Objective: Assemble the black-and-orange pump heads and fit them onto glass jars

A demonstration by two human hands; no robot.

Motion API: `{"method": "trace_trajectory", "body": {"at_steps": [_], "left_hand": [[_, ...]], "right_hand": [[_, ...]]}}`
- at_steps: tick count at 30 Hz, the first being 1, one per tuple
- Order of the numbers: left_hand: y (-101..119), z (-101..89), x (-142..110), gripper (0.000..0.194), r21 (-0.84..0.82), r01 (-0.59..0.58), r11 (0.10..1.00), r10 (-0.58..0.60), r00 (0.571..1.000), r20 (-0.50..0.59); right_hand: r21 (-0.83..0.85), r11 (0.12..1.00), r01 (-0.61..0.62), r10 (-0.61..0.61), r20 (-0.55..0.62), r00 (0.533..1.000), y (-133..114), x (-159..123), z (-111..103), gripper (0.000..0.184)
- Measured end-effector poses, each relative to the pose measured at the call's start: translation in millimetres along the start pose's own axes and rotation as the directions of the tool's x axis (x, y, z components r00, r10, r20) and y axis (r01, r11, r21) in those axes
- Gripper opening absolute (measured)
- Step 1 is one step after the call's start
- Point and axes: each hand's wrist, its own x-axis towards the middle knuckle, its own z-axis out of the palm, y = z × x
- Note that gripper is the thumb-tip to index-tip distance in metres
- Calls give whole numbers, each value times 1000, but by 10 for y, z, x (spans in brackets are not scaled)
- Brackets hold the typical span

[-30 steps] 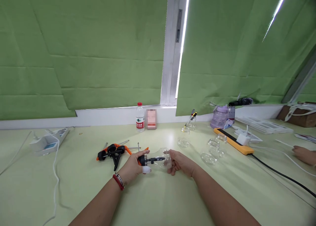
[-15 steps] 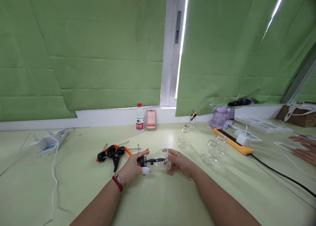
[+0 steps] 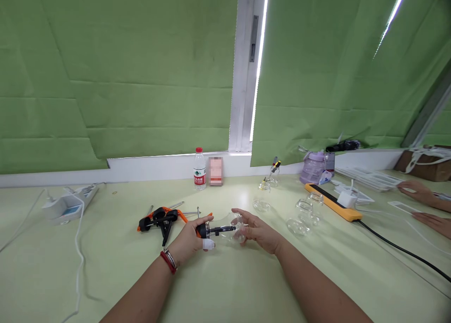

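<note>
In the head view, my left hand (image 3: pixel 188 242) is closed around a black-and-orange fitting (image 3: pixel 201 230). White tape wraps one of its fingers. A dark stem (image 3: pixel 223 229) reaches from the fitting into a clear bulb-shaped vessel (image 3: pixel 229 221), which lies sideways. My right hand (image 3: pixel 259 231) curls its fingers and thumb round the vessel's rounded right end. Left of my hands lie more black-and-orange pieces with thin metal rods (image 3: pixel 160 219), partly overlapping each other. The exact kind of these pieces cannot be made out.
Clear vessels (image 3: pixel 303 211) stand right of my hands, with a clear piece (image 3: pixel 261 205) nearer the middle. A water bottle (image 3: pixel 199 172), purple jug (image 3: pixel 312 168), orange-and-black power strip (image 3: pixel 333 203) and white power strip (image 3: pixel 75 205) line the back and sides. Another person's hand (image 3: pixel 417 191) is far right.
My right hand's fingers have shifted slightly on the vessel's end, the thumb lower and the index finger higher. My left hand holds still. The other person's second hand has come into view.
</note>
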Motion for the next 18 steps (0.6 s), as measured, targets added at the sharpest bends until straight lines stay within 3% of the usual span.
{"method": "trace_trajectory", "body": {"at_steps": [11,18], "left_hand": [[-22,10,1,84,-16,3,1000,-2,1000,16],[-10,3,-4,82,4,9,1000,-9,1000,16]], "right_hand": [[56,990,-128,129,-13,992,104,75,34,53],[32,989,-147,147,-27,989,107,57,11,61]]}}
